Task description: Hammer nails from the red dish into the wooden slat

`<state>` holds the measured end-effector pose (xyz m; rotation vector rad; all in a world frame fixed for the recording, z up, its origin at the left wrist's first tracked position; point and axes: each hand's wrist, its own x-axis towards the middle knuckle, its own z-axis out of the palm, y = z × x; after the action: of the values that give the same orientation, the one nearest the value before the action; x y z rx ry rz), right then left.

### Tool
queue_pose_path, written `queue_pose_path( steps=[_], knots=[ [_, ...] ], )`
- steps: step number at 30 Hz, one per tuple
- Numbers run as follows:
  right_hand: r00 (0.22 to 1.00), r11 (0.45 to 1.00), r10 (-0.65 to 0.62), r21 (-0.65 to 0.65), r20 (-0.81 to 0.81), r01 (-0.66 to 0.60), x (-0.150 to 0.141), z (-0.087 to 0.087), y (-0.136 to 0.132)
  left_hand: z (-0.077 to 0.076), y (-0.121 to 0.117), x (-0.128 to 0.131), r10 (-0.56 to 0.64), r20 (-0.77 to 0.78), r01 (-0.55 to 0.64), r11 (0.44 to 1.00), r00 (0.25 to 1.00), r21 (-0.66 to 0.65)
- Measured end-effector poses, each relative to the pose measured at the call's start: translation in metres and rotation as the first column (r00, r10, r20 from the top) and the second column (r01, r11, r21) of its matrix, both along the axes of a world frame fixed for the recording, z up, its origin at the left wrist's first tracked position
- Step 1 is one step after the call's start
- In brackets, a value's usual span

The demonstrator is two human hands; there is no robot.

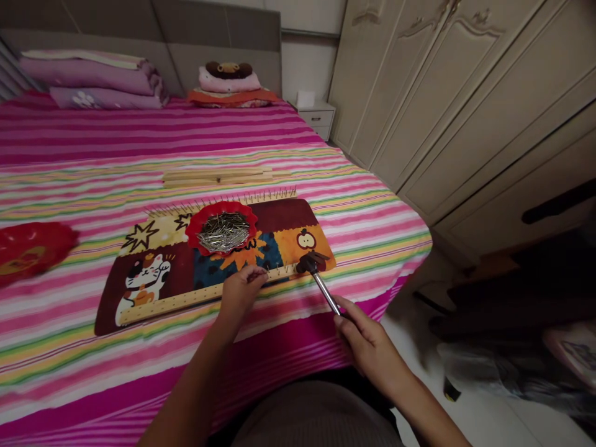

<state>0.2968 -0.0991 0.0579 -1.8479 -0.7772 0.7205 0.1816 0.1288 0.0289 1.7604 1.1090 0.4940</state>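
Observation:
My right hand [365, 338] is wrapped round the grip of a claw hammer [328, 294] with a shiny metal shaft. Its dark head is over the right end of a wooden strip [179, 302] that lies along the near edge of a patterned mat [179, 270]. Several nails stand upright in the strip beside the hammer head. My left hand [242, 290] rests at the strip with thumb and finger pinched at a small nail [267, 270]; the fingers partly hide it. Behind that hand, a red scalloped bowl [190, 231] holds many loose nails.
Another strip [272, 197] with a row of upright nails lies behind the bowl. Farther back are bare wooden strips [205, 179]. A red dish [37, 248] sits at left on the striped bedspread [367, 217]. The bed's edge drops off at right, near wardrobes [419, 81].

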Motion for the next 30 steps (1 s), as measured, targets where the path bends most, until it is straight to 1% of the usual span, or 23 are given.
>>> queue_pose_path(
  steps=[4, 8, 11, 14, 17, 19, 22, 25, 27, 30],
  knots=[
    [0.999, 1.0, -0.005, -0.011, -0.034, 0.004, 0.0, 0.0, 0.0, 0.002, -0.002, 0.004, 0.009, -0.047, -0.007, 0.999, 0.999, 0.032],
    [0.998, 1.0, 0.0, -0.017, -0.068, -0.001, -0.001, -0.002, 0.0, -0.003, -0.003, 0.004, -0.012, -0.104, 0.021, 0.996, 0.995, 0.087],
    [0.997, 1.0, 0.006, -0.016, -0.073, -0.007, -0.002, -0.002, 0.001, -0.008, -0.004, 0.004, -0.029, -0.143, 0.054, 0.983, 0.989, 0.176],
    [0.996, 1.0, 0.027, -0.008, -0.081, -0.028, -0.002, 0.002, 0.003, -0.011, -0.007, 0.003, -0.062, -0.163, 0.108, 0.95, 0.985, 0.292],
    [0.996, 0.997, 0.071, 0.019, -0.044, -0.07, -0.003, 0.009, 0.008, -0.013, -0.009, 0.003, -0.09, -0.182, 0.151, 0.923, 0.979, 0.355],
    [0.992, 0.991, 0.127, 0.033, -0.011, -0.127, -0.004, 0.014, 0.013, -0.013, -0.01, 0.003, -0.097, -0.197, 0.168, 0.908, 0.976, 0.383],
    [0.982, 0.981, 0.19, 0.023, 0.004, -0.19, -0.007, 0.02, 0.021, -0.014, -0.012, 0.004, -0.1, -0.229, 0.192, 0.884, 0.968, 0.427],
    [0.978, 0.979, 0.202, 0.024, 0.057, -0.204, -0.009, 0.024, 0.028, -0.013, -0.014, 0.004, -0.116, -0.242, 0.219, 0.86, 0.963, 0.461],
    [0.973, 0.976, 0.214, 0.014, 0.093, -0.216, -0.01, 0.025, 0.031, -0.013, -0.015, 0.004, -0.121, -0.245, 0.227, 0.853, 0.962, 0.47],
    [0.965, 0.969, 0.247, -0.011, 0.083, -0.247, -0.01, 0.026, 0.032, -0.014, -0.016, 0.003, -0.125, -0.255, 0.236, 0.851, 0.959, 0.47]
  ],
)
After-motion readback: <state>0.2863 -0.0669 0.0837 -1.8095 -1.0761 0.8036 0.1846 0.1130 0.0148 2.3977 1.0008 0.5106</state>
